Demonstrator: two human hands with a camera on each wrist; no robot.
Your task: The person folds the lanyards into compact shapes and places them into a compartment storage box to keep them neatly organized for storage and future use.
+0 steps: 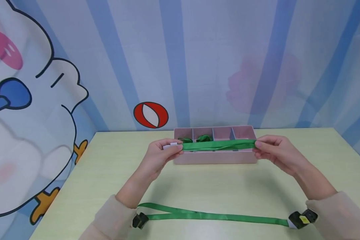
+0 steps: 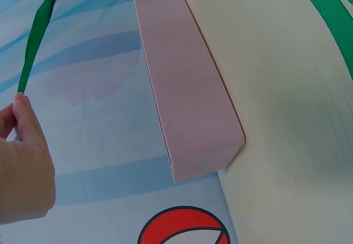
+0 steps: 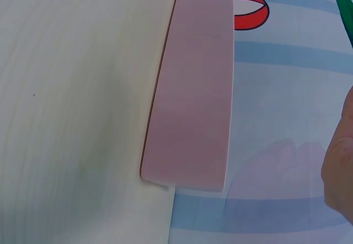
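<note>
A folded green fabric strap (image 1: 219, 145) is stretched level between both hands in the head view. My left hand (image 1: 165, 151) pinches its left end between thumb and fingers, with a small white piece (image 1: 170, 145) beside the thumb. At the other end, my right hand (image 1: 276, 151) pinches the strap the same way. Behind it stands a pink divided box (image 1: 215, 158), partly covered by the strap. Green bundles (image 1: 204, 138) lie in its two left compartments. In the left wrist view, the held strap (image 2: 37, 34) runs up from my left thumb to the other hand.
Another green strap (image 1: 222, 216) lies across the table front, doubled at its left part. Small black devices sit by the left wrist (image 1: 140, 220) and right wrist (image 1: 302, 219). The box stands at the table's (image 1: 87, 173) back edge, against a printed blue striped backdrop (image 1: 204, 66).
</note>
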